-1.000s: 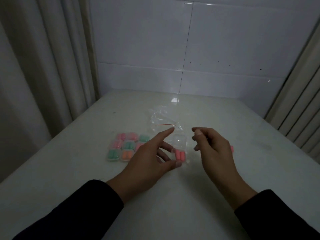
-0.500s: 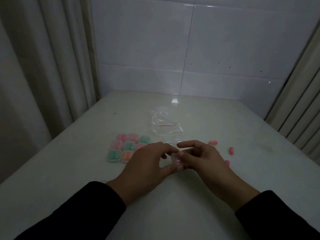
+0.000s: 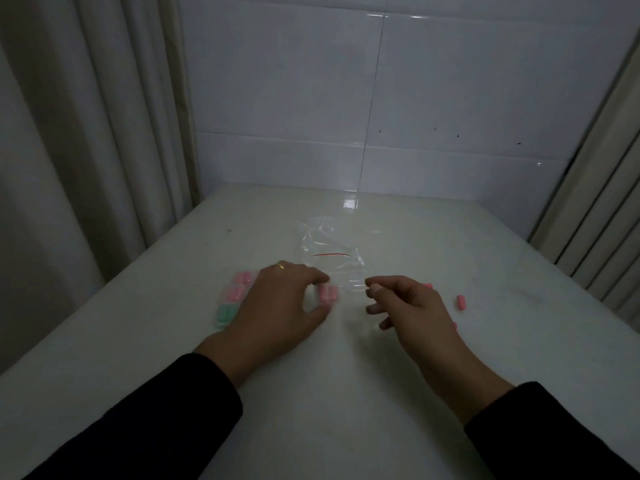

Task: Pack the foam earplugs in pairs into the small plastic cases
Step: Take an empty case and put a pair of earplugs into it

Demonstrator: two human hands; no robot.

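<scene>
My left hand grips a small clear case with two pink earplugs inside, between thumb and fingers, low over the table. Just left of it, partly hidden under that hand, lie several packed cases, pink and green. My right hand hovers to the right of the case, apart from it. Its fingers are loosely curled, with thumb and forefinger tips close together and nothing visible between them. One loose pink earplug lies to its right, and two more peek out from behind it.
A crumpled clear zip bag with a red line lies just beyond both hands on the white table. A tiled wall closes the far edge. A curtain hangs along the left side and a ribbed panel stands at the right.
Half a second ago both hands met on the case. The right hand has since let go and drawn back to the right, while the left hand carries the case leftward toward the packed ones.
</scene>
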